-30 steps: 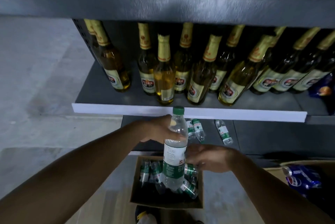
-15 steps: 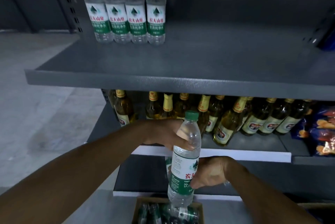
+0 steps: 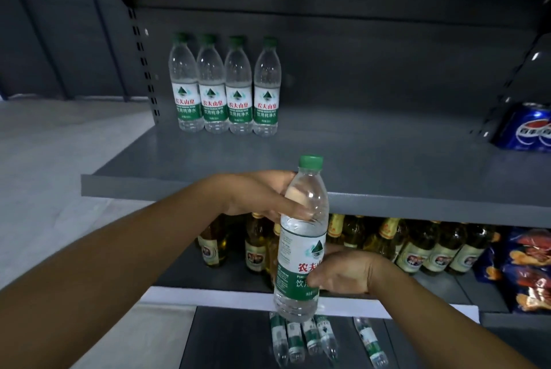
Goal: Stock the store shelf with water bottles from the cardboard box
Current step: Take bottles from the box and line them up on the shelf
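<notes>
Together we hold the water bottle (image 3: 301, 246) upright, left hand (image 3: 262, 195) gripping its shoulder, right hand (image 3: 343, 273) its label, ready for the shelf (image 3: 387, 159) beside the standing row (image 3: 225, 85).

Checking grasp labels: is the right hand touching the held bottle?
Touching. The head view shows the right hand with thumb and fingers wrapped round the label of the held bottle; the left hand grips its upper part.

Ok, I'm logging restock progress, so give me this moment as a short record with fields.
held item: water bottle, upright, in front of the shelf edge
left hand: grips the bottle's upper part
right hand: grips its label
top shelf: row of four water bottles at back left
shelf below: amber glass bottles
</notes>
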